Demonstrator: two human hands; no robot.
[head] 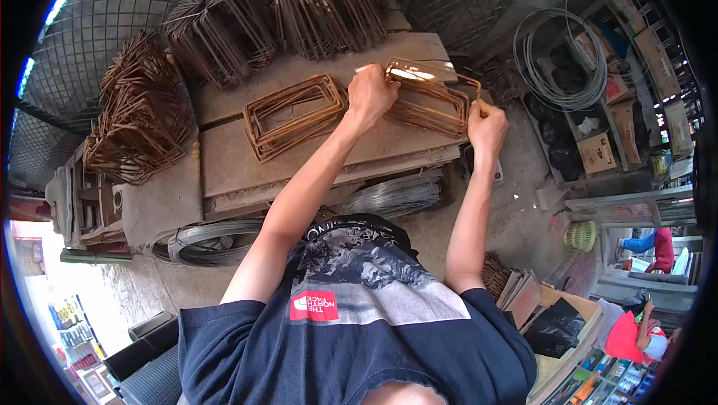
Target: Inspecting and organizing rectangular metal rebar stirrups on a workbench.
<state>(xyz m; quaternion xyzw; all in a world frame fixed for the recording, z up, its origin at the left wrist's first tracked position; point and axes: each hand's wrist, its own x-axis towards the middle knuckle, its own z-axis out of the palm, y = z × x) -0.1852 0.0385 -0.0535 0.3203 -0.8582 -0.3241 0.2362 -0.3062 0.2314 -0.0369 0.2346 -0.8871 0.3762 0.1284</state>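
My left hand (373, 93) is closed on one end of a rusty rectangular rebar stirrup (475, 83). At the other end, the fingers of my right hand (487, 124) pinch the same stirrup near its corner. The stirrup is tilted just above a small pile of similar stirrups (464, 109) on the wooden bench (235, 172). To the left of my left hand lies another stack of rusty stirrups (291, 138), loosely layered on the boards. My fingers hide part of the held stirrup's ends.
Bundled stirrups (331, 9) stand along the bench's back, beside another bundle (221, 29) and a rusty heap (137, 119). Wire coils (392, 194) lie under the bench's front edge. More wire (561, 60) hangs at right. A person in red (628, 337) is at lower right.
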